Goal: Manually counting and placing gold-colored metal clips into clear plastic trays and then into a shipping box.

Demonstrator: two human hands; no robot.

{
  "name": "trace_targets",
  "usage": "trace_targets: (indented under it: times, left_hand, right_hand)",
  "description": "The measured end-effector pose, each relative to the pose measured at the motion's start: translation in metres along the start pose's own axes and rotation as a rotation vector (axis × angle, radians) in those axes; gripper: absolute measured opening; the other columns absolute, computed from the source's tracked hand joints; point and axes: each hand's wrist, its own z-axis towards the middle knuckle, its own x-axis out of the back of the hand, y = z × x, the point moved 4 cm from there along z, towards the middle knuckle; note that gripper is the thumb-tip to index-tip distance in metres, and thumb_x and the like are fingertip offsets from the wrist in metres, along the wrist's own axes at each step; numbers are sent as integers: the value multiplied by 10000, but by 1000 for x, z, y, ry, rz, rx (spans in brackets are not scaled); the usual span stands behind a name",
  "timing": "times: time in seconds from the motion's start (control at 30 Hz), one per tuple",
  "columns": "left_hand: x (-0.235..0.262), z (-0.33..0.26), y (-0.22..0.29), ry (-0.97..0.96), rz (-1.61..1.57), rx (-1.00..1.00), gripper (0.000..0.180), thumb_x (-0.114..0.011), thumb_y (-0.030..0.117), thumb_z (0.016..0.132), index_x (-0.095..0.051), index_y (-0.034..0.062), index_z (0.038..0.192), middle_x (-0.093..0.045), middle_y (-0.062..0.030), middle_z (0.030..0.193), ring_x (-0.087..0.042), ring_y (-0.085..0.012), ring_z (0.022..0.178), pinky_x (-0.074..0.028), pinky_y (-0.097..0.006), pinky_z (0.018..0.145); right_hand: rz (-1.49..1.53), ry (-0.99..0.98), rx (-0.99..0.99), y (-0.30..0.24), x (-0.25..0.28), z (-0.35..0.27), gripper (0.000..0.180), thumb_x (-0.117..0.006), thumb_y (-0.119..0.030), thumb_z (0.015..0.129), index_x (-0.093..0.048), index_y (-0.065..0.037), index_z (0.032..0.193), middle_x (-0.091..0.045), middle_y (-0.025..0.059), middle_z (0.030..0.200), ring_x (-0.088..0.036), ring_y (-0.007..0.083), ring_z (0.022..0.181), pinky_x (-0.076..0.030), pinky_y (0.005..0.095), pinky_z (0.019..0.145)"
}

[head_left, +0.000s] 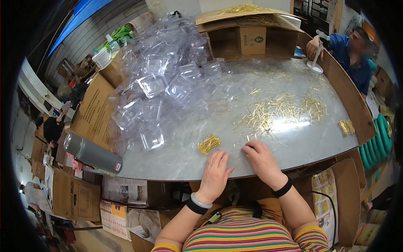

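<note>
My left hand (215,174) rests at the table's near edge, fingers stretched forward and thumb apart. Just beyond its fingertips lies a small bundle of gold wire pieces (209,144), which looks like hooks or pins stacked together. To the right, my right hand (261,158) has its fingers bent down to the tabletop, pressed together; what they hold, if anything, is too small to name. A few single wire bits lie by those fingertips. Farther off spreads a loose heap of gold wire pieces (268,112).
Clear plastic boxes (154,84) are piled at the left, beside a grey flask (94,153). An open carton (226,42) stands at the back. At the right rim sits another gold bundle (346,127); beyond the cardboard edge, a person in blue (350,59) holds a white stand (315,67).
</note>
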Motion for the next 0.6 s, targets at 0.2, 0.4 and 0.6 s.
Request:
trace_targets:
  times: [0.2,0.4,0.6]
  left_hand:
    - [-6,4,-6,-46,-66,-12,512,-719,36,833,-520,-65,1294,-522,-227,1318,-481,-423,1268,-406,-473,1072]
    - [-5,8,-5,-55,-119,23,532,-698,28,856,-496,-62,1340,-515,-241,1345,-488,-426,1263,-419,-450,1061]
    - [-4,9,-4,-72,-132,33,543,-695,31,867,-488,-62,1360,-504,-247,1366,-492,-423,1266,-423,-437,1057]
  right_hand:
    - [-62,84,-38,2,-1,-4,338,-648,-42,817,-615,-35,1154,-594,156,1197,-557,349,1172,-471,421,978]
    - [-145,0,41,-9,-5,-3,390,-638,-37,821,-580,-37,1206,-567,174,1274,-496,373,1281,-418,439,1079]
    - [74,-29,-1,-1,-8,-3,328,-626,-17,823,-615,-50,1149,-577,159,1237,-519,374,1235,-422,456,1062]
